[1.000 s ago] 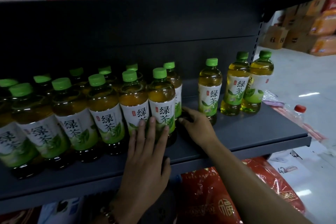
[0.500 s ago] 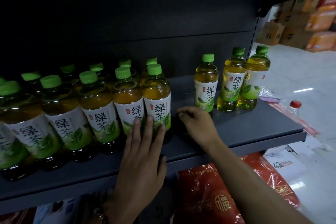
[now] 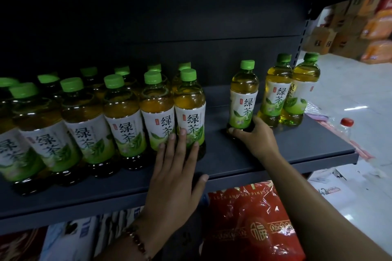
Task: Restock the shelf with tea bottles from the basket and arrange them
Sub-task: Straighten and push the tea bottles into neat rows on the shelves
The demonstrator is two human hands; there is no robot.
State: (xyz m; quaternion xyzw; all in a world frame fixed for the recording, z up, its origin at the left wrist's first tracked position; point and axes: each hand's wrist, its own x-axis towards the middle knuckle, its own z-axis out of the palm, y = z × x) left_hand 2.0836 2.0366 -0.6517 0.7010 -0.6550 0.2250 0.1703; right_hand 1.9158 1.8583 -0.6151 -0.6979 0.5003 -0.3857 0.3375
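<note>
Green-capped tea bottles stand in rows on the dark grey shelf [image 3: 297, 150]. My left hand [image 3: 174, 176] lies flat with its fingers spread, fingertips against the rightmost bottle of the front row [image 3: 189, 110] and its neighbour [image 3: 157, 112]. A gap separates that row from a single bottle [image 3: 244, 99]. My right hand [image 3: 256, 137] is closed around this bottle's base. Two more bottles [image 3: 275, 95], [image 3: 302, 93] stand close together at the shelf's right end. The basket is not visible.
A red plastic bag [image 3: 250, 224] sits under the shelf. A red-capped clear bottle [image 3: 345, 127] lies on the floor to the right. Cardboard boxes [image 3: 322, 40] and orange packs are stacked at the far right. The upper shelf's edge strip runs overhead.
My right hand left the gap beside the front row, moved right and took hold of the single bottle's base. My left hand stayed against the front bottles.
</note>
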